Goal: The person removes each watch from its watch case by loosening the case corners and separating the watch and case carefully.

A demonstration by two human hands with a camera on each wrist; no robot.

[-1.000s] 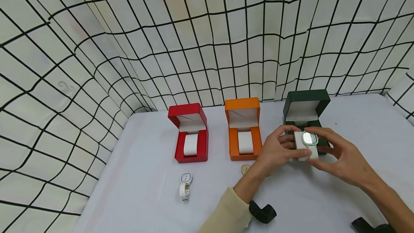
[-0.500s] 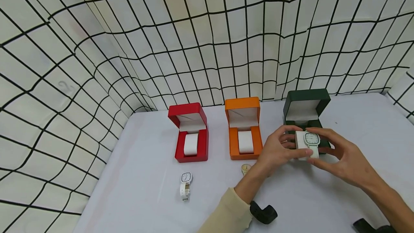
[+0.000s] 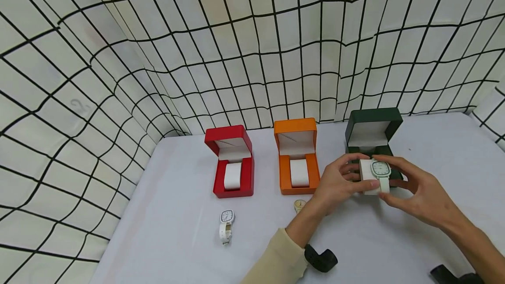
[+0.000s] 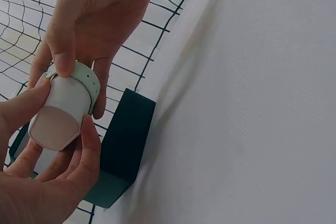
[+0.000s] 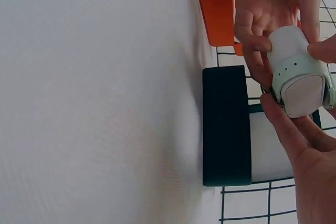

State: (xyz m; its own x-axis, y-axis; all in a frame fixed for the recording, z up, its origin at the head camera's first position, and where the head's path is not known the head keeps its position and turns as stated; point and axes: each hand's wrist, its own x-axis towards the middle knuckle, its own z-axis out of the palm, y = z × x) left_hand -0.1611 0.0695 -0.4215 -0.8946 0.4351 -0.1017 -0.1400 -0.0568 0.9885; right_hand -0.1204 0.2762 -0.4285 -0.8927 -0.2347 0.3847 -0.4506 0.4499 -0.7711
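In the head view, a wristwatch with a mint-green case and pale strap [image 3: 381, 168] is wrapped around the right part of a white watch cushion [image 3: 366, 173]. My left hand [image 3: 335, 181] grips the cushion's left end between thumb and fingers. My right hand [image 3: 424, 192] pinches the watch, thumb low on the strap and fingers at the top. Both hands are in front of an open green watch box [image 3: 374, 122], partly hiding its base. The right wrist view shows holes in the strap [image 5: 295, 67] around the cushion.
An open red watch box [image 3: 246, 179] and an orange one [image 3: 313, 174] stand to the left, each with a white cushion. A white watch [image 3: 226, 227] lies before the red box. A gold-faced watch [image 3: 299, 205] is partly behind my left forearm. Black wire mesh borders the table.
The watch has tilted slightly, and the glare on its face is gone. My right thumb has shifted a little to the right along the strap; both hands otherwise stay in place.
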